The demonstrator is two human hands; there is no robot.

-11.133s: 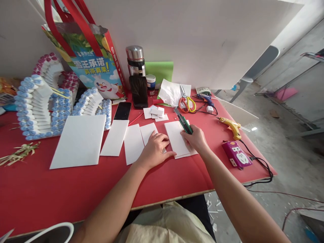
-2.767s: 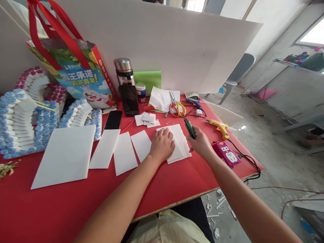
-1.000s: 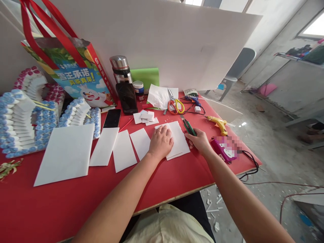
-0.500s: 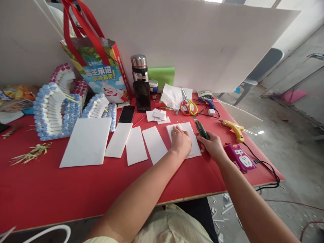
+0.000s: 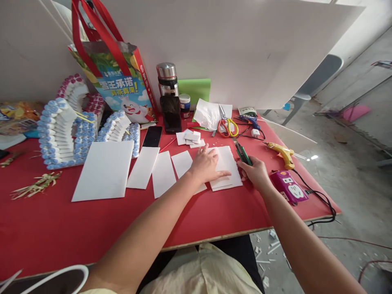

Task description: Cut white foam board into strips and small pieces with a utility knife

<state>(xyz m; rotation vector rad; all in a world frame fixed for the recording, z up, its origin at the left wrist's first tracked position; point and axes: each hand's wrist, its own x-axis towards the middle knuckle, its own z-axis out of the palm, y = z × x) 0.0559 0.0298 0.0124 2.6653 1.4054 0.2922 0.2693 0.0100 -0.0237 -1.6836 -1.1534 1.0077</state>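
My left hand lies with spread fingers on the left part of a white foam board piece; thumb and fingers stretch over it. Just right of that piece, my right hand is closed around a green utility knife, its blade end pointing up and away from me. Left of my left hand, more white board strips lie in a row: one strip partly under my forearm, another, a third, and a larger white board.
Small white offcuts, scissors and crumpled white paper lie behind. At the right are a yellow glue gun and a purple power socket. A steel flask, phone and shopping bag stand or lie further back.
My left hand has shifted left from the middle of the board piece, and its fingers have spread. My right hand still holds the knife in nearly the same place.
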